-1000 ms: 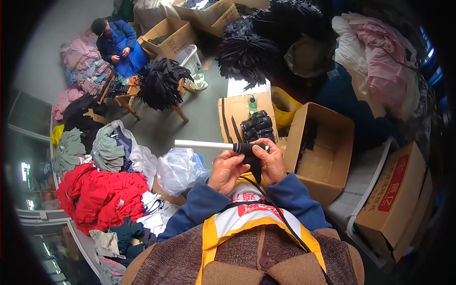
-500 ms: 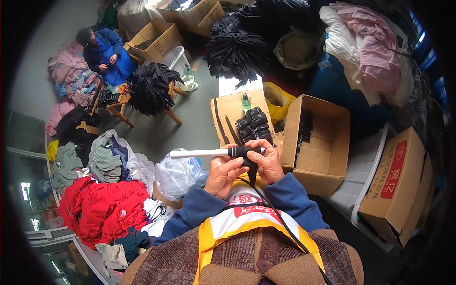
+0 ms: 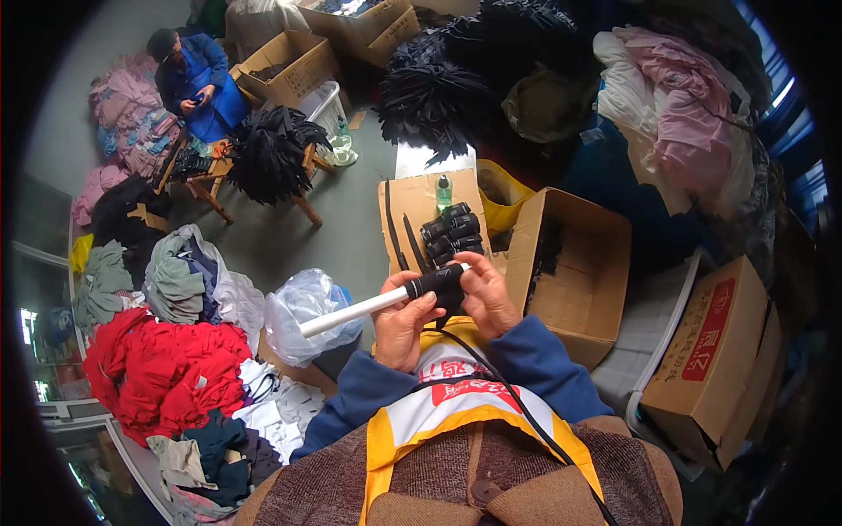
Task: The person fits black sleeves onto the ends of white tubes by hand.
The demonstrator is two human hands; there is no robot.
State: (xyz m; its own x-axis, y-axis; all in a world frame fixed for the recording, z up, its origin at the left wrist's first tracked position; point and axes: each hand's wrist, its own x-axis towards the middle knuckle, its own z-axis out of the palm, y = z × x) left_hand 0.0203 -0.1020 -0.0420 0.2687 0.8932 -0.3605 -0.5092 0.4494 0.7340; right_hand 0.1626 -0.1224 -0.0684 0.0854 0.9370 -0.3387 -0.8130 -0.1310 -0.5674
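Note:
In front of my chest a white tube (image 3: 355,314) slants up to the right, black fabric (image 3: 436,280) wound around its right part. A dark loose tail of the fabric hangs below the tube. My left hand (image 3: 403,326) is closed around the tube from below, thumb by the edge of the winding. At the tube's right end, my right hand (image 3: 489,296) has its thumb and forefinger closed about the tip. Beyond the hands, several black rolls (image 3: 452,232) lie on a flat cardboard sheet (image 3: 399,195), beside black fabric strips (image 3: 414,241) and a green bottle (image 3: 444,195).
An open cardboard box (image 3: 586,272) stands to the right, a closed carton (image 3: 712,359) beyond it. Red cloth (image 3: 167,373) is heaped at left, near a clear plastic bag (image 3: 307,311). Another person (image 3: 197,83) sits at a wooden bench, far left. A black cord (image 3: 500,373) crosses my apron.
The tube has tilted, its left end dropping and its right end rising. My right hand has shifted slightly up at the tip. The whole view has turned a little.

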